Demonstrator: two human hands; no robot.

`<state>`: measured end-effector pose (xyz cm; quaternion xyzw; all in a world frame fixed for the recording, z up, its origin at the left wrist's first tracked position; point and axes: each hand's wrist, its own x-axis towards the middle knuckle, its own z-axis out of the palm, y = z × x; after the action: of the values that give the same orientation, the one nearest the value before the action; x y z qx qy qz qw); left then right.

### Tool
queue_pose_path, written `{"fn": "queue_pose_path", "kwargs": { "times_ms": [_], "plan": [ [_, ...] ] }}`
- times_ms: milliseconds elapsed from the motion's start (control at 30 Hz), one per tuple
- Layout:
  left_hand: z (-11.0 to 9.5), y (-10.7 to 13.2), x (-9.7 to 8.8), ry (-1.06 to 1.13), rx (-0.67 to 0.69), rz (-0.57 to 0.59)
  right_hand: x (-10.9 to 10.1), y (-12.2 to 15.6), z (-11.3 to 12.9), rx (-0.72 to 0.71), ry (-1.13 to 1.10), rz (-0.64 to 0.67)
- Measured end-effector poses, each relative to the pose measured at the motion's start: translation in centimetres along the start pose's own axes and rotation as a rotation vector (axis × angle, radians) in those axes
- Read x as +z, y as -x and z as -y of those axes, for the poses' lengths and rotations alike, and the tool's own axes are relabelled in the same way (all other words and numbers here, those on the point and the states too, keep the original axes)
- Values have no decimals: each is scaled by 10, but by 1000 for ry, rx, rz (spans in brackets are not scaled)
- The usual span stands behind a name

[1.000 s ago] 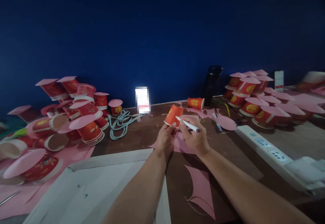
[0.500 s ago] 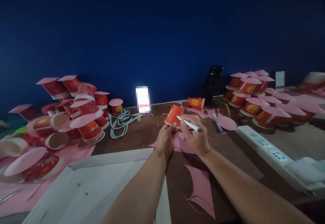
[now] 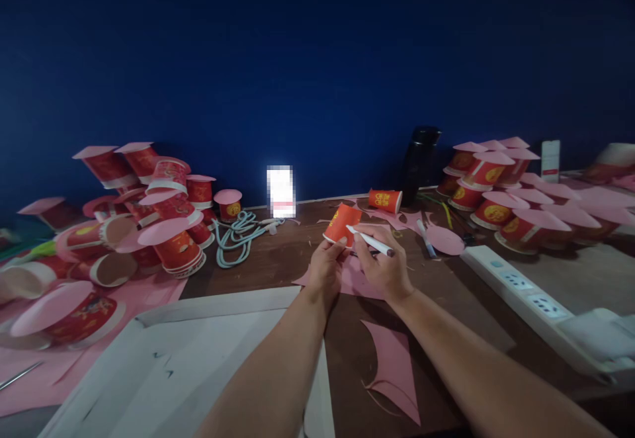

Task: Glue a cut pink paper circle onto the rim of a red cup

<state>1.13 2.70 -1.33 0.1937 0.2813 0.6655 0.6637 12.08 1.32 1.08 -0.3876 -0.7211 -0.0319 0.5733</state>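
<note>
My left hand (image 3: pixel 326 267) grips a red paper cup (image 3: pixel 341 223) with yellow print, tilted above the table. In my right hand (image 3: pixel 384 266) is a white marker pen (image 3: pixel 373 242), its tip at the cup's right side. Whether the tip touches the cup, I cannot tell. Pink paper scraps (image 3: pixel 364 280) lie beneath both hands. Behind them another red paper cup (image 3: pixel 385 200) rests on its side. A second pen (image 3: pixel 425 238) lies right of my right hand, beside a pink paper disc (image 3: pixel 445 239).
Piles of red cups with pink discs stand left (image 3: pixel 171 246) and right (image 3: pixel 496 213). A coiled cable (image 3: pixel 235 239), a lit, blurred-out screen (image 3: pixel 280 192) and a black bottle (image 3: pixel 421 163) stand along the wall. A white tray (image 3: pixel 218 298) is front left, a power strip (image 3: pixel 520 292) right.
The view has shifted very slightly. Both hands keep nearly the same pose, with the cup and the marker pen held as before.
</note>
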Motion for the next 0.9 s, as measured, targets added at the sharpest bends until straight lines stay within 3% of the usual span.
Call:
{"fn": "queue_pose_path", "kwargs": {
  "times_ms": [900],
  "plan": [
    [1, 1, 0, -13, -3, 28, 0, 1, 1, 32, 31, 39]
  ]
}}
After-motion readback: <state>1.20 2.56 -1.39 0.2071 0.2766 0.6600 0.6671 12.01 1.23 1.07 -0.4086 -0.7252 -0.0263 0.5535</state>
